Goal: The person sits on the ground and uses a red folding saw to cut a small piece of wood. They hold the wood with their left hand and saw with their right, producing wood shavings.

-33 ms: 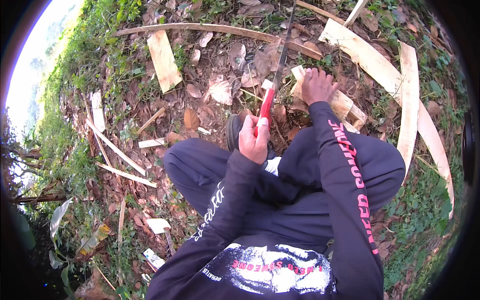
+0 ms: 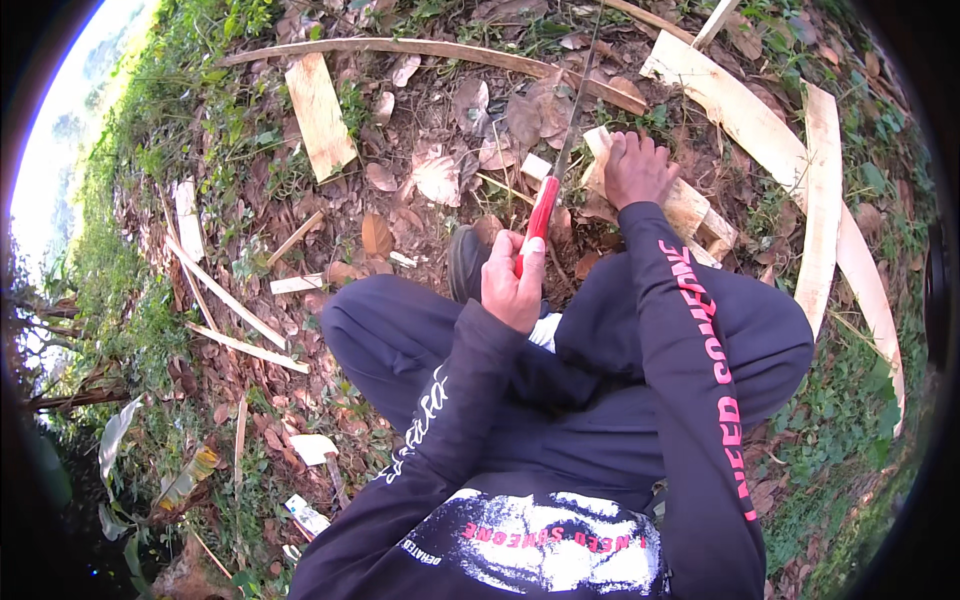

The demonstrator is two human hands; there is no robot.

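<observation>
My left hand [image 2: 513, 285] is closed round the red handle of a long, narrow blade [image 2: 541, 215], held in front of my crossed legs. The blade points away from me toward the top of the view, seen nearly edge-on, so its exact kind is unclear. My right hand [image 2: 638, 172] presses down on a pale piece of wood [image 2: 596, 146], gripping it from above. Beneath and beside that hand lies a thicker wooden block [image 2: 690, 208] on the ground. A small pale offcut [image 2: 535, 168] lies just left of the blade, close to the handle's far end.
Long pale boards [image 2: 820, 190] lie to the right. A short board [image 2: 318, 115] and a long strip [image 2: 430, 47] lie at the far left and top. Thin slats [image 2: 230, 295] are scattered on the left among dry leaves. My shoe [image 2: 465, 265] is near my left hand.
The handle and blade have swung slightly to the right, and the blade shows more edge-on. More of the small offcut beside it is visible. My right hand stays on the wood.
</observation>
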